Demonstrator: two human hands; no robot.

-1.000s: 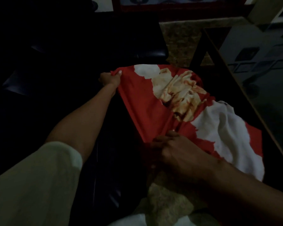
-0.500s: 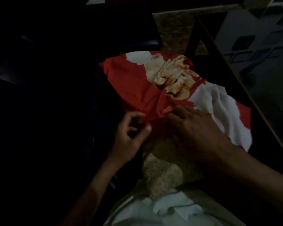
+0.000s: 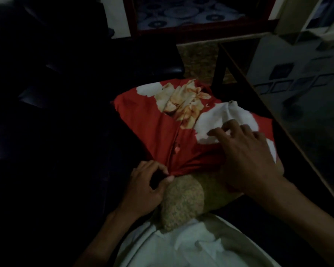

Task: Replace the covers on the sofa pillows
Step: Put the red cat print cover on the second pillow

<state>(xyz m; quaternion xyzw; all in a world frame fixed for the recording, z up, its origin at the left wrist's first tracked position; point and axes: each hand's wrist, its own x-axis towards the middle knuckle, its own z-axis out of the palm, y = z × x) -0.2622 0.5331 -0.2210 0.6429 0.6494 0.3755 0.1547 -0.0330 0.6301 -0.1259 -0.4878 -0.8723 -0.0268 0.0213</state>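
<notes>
A red pillow cover (image 3: 152, 128) with white and cream flowers is pulled over most of a pillow on the dark sofa. The pillow's speckled tan end (image 3: 183, 201) sticks out of the cover's open edge toward me. My left hand (image 3: 145, 189) pinches the bunched red edge of the cover between thumb and fingers. My right hand (image 3: 247, 157) lies on top of the cover with fingers spread and bent, pressing down on a white flower patch.
The dark sofa seat (image 3: 66, 132) fills the left side. A glass-topped table (image 3: 297, 93) with a dark frame runs close along the right of the pillow. Patterned carpet (image 3: 197, 58) shows beyond. My white shirt (image 3: 181, 245) is at the bottom.
My left hand came back from the cover's far corner and now pinches its near edge. My right hand slid up onto the white patch. More tan pillow shows.
</notes>
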